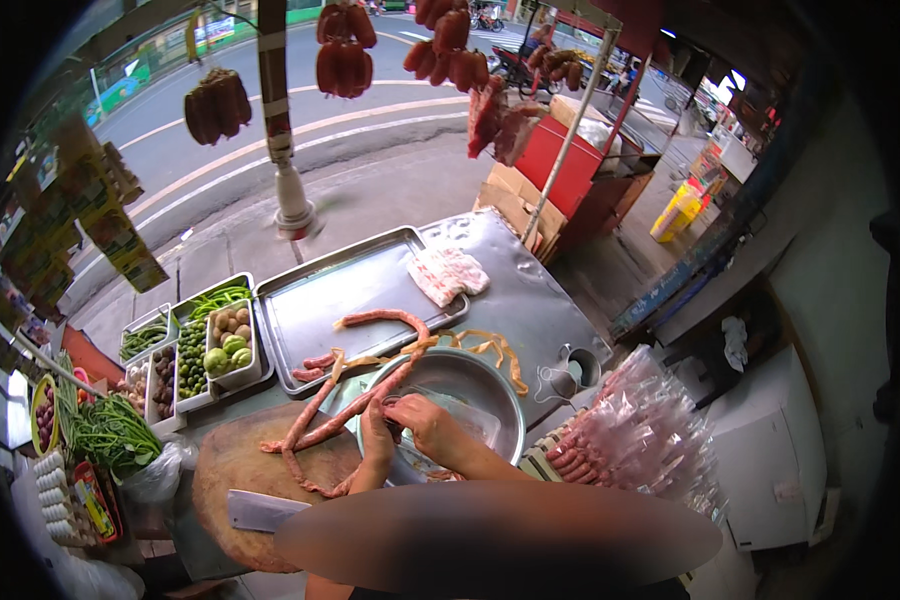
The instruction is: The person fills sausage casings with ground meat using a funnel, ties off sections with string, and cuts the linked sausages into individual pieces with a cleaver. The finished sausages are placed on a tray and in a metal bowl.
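Note:
Over a round metal basin (517,425), my left hand (375,445) and right hand (422,424) meet with fingers closed on a long raw sausage (348,412). The exact pinch between my fingers is partly hidden. From my hands the sausage loops across the basin's left rim. One stretch reaches up onto a metal tray (320,285), another down onto a round wooden chopping board (225,465). Pale, limp sausage casing (485,342) trails along the basin's far rim. Beside the sausage, a cleaver (265,510) lies on the board. A blurred patch covers the area below my wrists.
White-and-pink meat (447,274) rests on the tray's right corner. Vegetable bins (232,345) stand left, above egg trays (55,495). A metal mug (577,368) and bagged sausages (630,440) sit right of the basin. Sausage bunches (345,65) hang overhead near a post (288,190).

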